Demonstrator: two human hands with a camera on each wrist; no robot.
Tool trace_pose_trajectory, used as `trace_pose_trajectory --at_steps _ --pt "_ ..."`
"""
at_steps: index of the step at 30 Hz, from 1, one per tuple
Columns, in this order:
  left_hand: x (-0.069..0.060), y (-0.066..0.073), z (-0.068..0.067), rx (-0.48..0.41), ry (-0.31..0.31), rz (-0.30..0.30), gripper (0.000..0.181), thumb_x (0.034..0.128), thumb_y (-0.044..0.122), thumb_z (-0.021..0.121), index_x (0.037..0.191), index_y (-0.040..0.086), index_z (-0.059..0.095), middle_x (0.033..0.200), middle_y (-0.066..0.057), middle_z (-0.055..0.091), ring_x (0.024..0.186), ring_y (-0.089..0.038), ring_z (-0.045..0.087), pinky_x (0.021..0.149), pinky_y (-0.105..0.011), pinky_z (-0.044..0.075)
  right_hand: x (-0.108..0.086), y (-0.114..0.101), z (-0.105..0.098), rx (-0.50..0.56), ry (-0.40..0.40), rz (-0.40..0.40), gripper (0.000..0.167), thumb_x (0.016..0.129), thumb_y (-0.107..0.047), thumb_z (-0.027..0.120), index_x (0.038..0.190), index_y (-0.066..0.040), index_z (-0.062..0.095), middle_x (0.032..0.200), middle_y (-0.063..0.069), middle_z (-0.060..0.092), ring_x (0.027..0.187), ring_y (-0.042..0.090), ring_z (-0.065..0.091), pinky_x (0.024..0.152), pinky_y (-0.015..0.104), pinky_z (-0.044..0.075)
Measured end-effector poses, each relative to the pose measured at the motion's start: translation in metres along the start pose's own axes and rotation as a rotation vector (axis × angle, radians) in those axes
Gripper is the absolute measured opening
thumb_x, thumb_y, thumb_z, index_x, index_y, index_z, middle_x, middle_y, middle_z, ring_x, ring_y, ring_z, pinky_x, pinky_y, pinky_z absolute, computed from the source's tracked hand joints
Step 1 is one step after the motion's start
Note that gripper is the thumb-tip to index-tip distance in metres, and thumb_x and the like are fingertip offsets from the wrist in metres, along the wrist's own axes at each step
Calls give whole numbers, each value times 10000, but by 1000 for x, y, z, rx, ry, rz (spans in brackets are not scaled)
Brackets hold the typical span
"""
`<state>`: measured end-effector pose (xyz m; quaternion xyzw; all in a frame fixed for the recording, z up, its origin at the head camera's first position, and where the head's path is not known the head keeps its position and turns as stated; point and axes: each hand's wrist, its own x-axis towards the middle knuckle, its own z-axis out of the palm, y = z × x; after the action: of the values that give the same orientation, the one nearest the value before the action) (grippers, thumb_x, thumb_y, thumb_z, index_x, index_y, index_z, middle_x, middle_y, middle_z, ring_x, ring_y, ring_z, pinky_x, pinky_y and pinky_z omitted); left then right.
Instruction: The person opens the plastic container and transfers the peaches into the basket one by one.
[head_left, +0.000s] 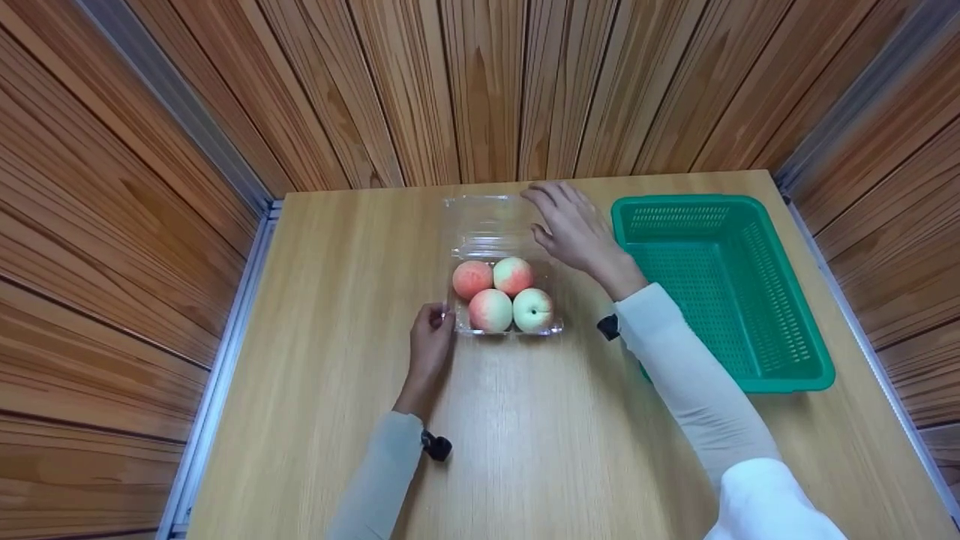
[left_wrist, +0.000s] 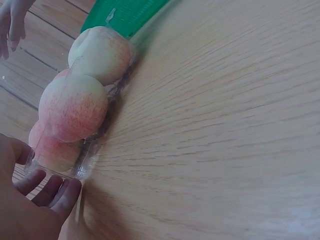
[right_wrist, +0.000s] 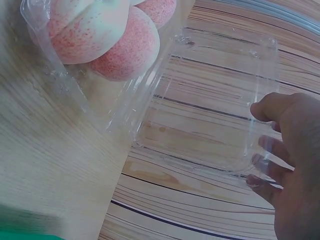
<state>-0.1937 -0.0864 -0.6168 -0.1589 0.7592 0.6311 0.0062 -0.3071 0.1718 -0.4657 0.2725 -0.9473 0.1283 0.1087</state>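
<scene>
Head view: at centre, four peaches (head_left: 491, 310) inside clear clamshell base (head_left: 556, 328); left hand (head_left: 430, 345) pinching its left edge, best with light pressure. Left wrist view: rear peach (left_wrist: 61, 73) almost hidden, upper left. Right wrist view: right hand (right_wrist: 299, 145), fingers wide at rim of raised lid (right_wrist: 200, 112), contact hard to tell; better to guide evenly, without twisting; green basket (right_wrist: 27, 236) cut off, lower left.

Upright wooden planks make up the back wall (head_left: 480, 90), just beyond the right hand's fingers (head_left: 541, 201) — all knots and brown grain. The boarded left wall (head_left: 112, 225) and right wall (head_left: 892, 187) stand well out to either side of those fingers, grey metal posts (head_left: 184, 105) at the corners. Beneath them spreads a pale wooden tabletop (head_left: 322, 315) — light glazing it nearside of the left hand's fingers (head_left: 442, 321).
</scene>
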Motion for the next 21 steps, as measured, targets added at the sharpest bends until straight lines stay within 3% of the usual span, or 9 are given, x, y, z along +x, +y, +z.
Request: trace_pose_trajectory --at_steps 9,14,21 --pt "1 3 -1 12 18 -2 248 1064 171 611 1270 33 614 1264 -153 646 1189 -298 616 1062 -460 514 -6 1 -4 -46 41 -11 519 1019 -191 700 1502 -92 540 1591 153 507 1519 373 413 1274 551 319" --pt "3 3 -2 8 11 -21 253 1057 180 614 1265 37 609 1250 -146 637 1167 -290 605 1043 -437 510 -12 -2 -4 -32 28 -20 493 1021 -206 694 1479 -81 561 1552 147 541 1466 357 466 1245 547 369" --pt "3 5 -1 37 23 19 234 1030 177 632 1217 35 627 1202 -137 654 1101 -264 626 948 -362 520 -20 -4 -5 7 23 -41 499 996 -220 720 1452 -89 566 1497 136 573 1390 343 515 1187 546 437"
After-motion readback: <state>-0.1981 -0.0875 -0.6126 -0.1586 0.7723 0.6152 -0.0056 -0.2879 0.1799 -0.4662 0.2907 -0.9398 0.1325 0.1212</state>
